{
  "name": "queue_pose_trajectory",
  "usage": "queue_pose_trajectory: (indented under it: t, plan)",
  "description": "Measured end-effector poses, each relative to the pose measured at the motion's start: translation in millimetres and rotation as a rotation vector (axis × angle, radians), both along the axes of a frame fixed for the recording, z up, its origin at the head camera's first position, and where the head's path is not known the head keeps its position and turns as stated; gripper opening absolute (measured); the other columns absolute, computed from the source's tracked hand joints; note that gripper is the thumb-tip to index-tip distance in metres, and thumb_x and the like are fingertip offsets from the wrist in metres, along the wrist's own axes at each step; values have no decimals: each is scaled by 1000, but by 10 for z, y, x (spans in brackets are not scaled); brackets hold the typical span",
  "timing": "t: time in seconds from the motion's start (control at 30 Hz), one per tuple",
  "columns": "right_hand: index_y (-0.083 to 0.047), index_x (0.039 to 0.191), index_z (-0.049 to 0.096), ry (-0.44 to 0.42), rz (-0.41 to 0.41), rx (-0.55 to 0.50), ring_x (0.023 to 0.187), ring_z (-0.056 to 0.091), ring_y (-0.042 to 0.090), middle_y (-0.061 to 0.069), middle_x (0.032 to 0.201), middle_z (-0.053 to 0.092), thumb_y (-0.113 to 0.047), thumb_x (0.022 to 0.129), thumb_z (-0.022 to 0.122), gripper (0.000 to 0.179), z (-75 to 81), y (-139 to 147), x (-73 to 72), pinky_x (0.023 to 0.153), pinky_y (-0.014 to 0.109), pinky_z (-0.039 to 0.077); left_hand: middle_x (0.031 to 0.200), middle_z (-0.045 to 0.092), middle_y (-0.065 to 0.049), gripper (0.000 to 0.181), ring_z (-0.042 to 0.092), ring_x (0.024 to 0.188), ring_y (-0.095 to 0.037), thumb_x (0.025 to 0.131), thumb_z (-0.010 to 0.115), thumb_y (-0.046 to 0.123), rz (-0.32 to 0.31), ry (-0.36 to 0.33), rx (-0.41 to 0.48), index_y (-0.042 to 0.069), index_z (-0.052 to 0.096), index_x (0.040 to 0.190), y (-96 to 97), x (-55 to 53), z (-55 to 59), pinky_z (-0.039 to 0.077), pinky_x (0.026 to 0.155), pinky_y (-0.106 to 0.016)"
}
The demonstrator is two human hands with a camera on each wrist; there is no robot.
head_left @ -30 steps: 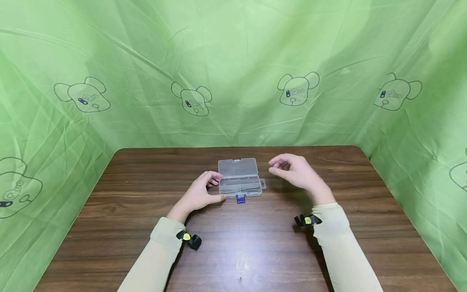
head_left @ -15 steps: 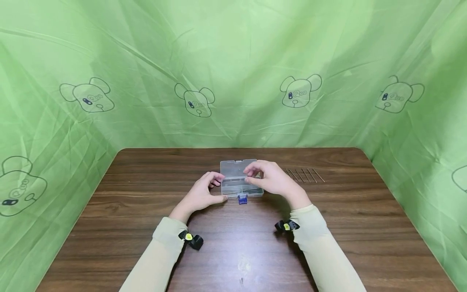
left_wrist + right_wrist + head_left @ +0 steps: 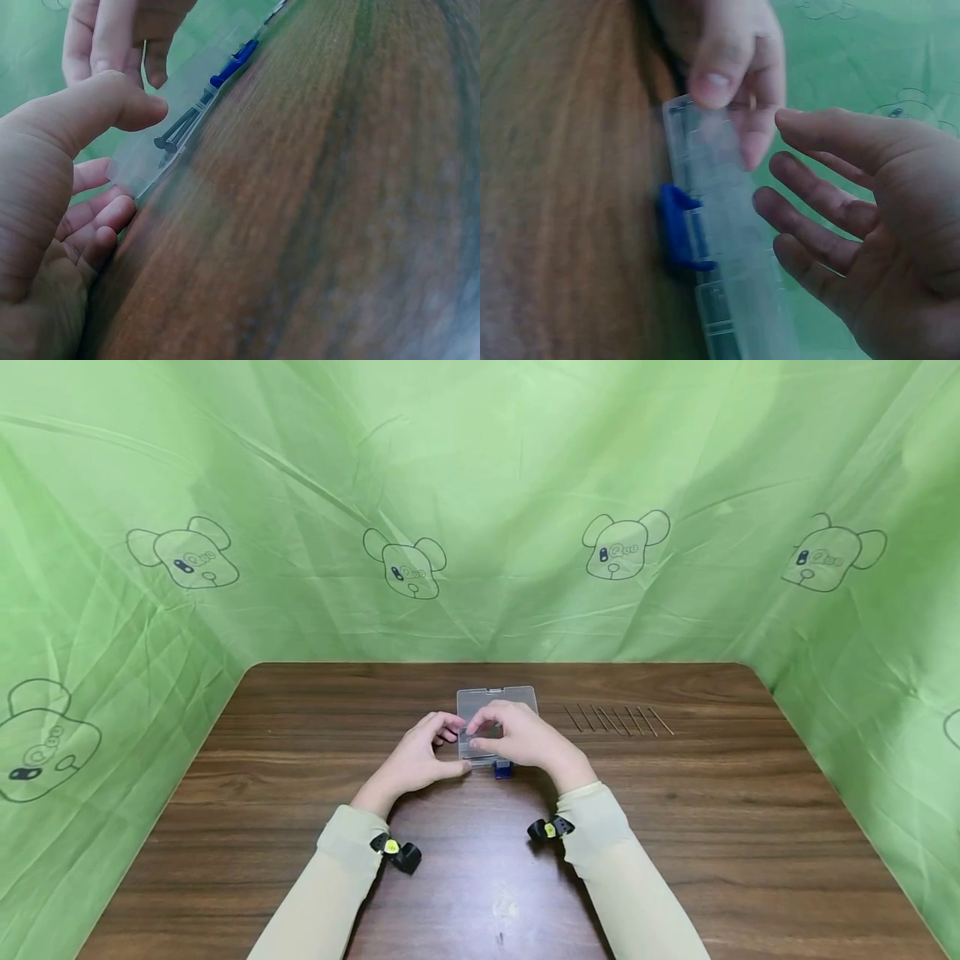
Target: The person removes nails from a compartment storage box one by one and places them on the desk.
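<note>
Box (image 3: pixel 720 180), clear plastic, sits on the table (image 3: pixel 450 877) with its lid (image 3: pixel 496 696) open on the far side. Left hand (image 3: pixel 420 760) grips the box's left end between thumb and curled fingers. Right hand (image 3: pixel 521 735) is above the box, fingers loosely bent and apart; no item is seen in them, though the fingertips are partly hidden. Judged by appearance, the box is light, smooth, thin-walled and slightly flexible, its hinge probably the fragile part; best held by the end walls. Nails (image 3: pixel 621 721) beside it appear stiff, light and apt to roll; pinch them mid-shank. Count: one box, one lid, one blue latch (image 3: pixel 676 229), eight nails apparently on the table, at least two dark nails (image 3: pixel 180 129) inside, total inside uncertain.
</note>
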State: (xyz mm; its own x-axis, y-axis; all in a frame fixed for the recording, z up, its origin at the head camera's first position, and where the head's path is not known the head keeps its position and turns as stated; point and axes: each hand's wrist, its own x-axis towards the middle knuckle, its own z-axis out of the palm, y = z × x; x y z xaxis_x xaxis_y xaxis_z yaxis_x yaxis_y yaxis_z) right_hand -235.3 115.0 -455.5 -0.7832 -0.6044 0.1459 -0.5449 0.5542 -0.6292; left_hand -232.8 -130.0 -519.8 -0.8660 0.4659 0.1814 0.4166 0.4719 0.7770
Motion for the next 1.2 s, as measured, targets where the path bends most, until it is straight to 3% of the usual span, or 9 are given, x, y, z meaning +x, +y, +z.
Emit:
queue_pose_trajectory:
  t: [0.37,0.63,0.7,0.9,0.93,1.2]
  plan:
    - [-13,102,85,55,41,3,103,70,21,-1,104,75,-13,97,83,5,-97,-23,10,95,38,58,128,67,-3,65,66,113,-20,82,96,23,-4,-5,7,10,66,137,-8,5,-4,54,99,-43]
    - [-11,100,88,121,80,76,102,72,23,4,105,75,-12,95,85,6,-106,-33,7,96,38,59,129,67,-6,65,66,113,-22,81,96,19,-4,-10,27,9,66,137,-13,1,-6,54,100,-45]
    - [-13,100,88,147,88,85,102,71,22,4,105,75,-16,96,84,7,-193,-29,-33,95,39,59,130,67,-6,65,66,113,-22,81,96,19,-5,-8,25,8,66,137,-14,-3,-15,54,100,-44]
    - [-14,100,89,183,72,143,101,70,21,2,104,74,-16,95,85,6,-208,-46,-18,94,38,58,127,68,-6,65,66,113,-22,81,96,19,-7,-7,24,8,66,137,-9,-14,-32,54,99,-44]
    - [-13,99,89,175,61,162,101,70,22,2,103,74,-12,93,86,7,-135,-61,28,94,39,58,126,68,-6,65,65,113,-22,81,96,19,-7,-7,26,8,66,137,-7,-15,-34,53,99,-44]
    - [-19,99,89,171,-13,274,109,70,21,-2,108,76,-17,95,86,6,-118,-131,71,97,40,57,125,68,-6,64,65,113,-22,82,96,18,-7,-12,27,7,66,138,-2,-4,-18,53,100,-45]
